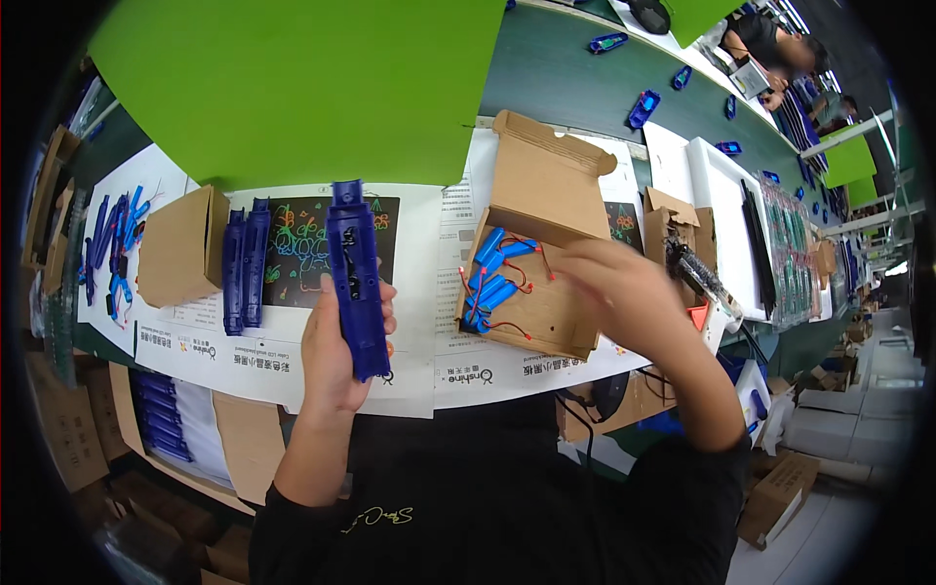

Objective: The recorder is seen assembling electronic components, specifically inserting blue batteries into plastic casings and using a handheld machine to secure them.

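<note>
My left hand is wrapped round a long dark-blue plastic housing half and holds it nearly upright over the work surface. The hollow inside of the housing faces up, with small dark parts in its middle. My right hand is slightly blurred above the right side of an open cardboard box, its fingers stretched out and nothing visible in them. Inside the box lie several blue cylindrical batteries with red wires and connectors. Two more blue housing halves rest to the left of my left hand, beside a dark printed sheet.
A closed-sided cardboard box stands at the left, with loose blue parts beyond it. A green panel rises at the back. Blue assemblies sit on the green conveyor. Below left, a carton holds housings. Another person works far right.
</note>
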Motion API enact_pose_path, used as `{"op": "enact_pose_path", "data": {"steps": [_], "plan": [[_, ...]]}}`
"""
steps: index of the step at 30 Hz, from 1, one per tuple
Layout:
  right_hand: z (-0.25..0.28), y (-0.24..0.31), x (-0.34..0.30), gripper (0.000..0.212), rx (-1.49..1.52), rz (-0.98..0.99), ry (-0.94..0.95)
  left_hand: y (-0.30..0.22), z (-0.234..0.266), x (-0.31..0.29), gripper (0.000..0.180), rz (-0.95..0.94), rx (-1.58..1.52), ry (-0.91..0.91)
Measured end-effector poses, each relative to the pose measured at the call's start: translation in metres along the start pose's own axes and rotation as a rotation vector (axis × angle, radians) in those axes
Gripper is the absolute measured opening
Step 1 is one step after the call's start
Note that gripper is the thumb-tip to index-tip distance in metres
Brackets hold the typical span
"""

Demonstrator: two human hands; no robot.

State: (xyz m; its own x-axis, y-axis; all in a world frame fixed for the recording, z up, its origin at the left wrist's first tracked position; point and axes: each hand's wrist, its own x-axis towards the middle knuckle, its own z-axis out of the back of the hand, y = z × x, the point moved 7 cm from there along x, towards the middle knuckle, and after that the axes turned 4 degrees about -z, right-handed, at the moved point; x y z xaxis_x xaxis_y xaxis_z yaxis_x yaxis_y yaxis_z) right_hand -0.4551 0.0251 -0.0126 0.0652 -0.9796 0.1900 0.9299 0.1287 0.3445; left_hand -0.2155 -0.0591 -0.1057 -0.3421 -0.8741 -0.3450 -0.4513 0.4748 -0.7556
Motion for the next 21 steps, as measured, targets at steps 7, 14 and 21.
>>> {"op": "enact_pose_path", "data": {"steps": [7,14,21], "plan": [[-0.076,-0.021,0.033,0.031,-0.174,0.049,0.192,0.002,-0.009,-0.013,0.048,0.029,0.118,0.129],[-0.01,-0.028,0.015,0.039,0.045,-0.319,0.107,0.011,0.001,-0.007,0.049,0.067,0.125,0.059],[-0.01,-0.029,-0.003,0.031,1.073,-0.628,0.045,0.026,-0.038,-0.003,0.045,0.075,0.154,0.23]]}}
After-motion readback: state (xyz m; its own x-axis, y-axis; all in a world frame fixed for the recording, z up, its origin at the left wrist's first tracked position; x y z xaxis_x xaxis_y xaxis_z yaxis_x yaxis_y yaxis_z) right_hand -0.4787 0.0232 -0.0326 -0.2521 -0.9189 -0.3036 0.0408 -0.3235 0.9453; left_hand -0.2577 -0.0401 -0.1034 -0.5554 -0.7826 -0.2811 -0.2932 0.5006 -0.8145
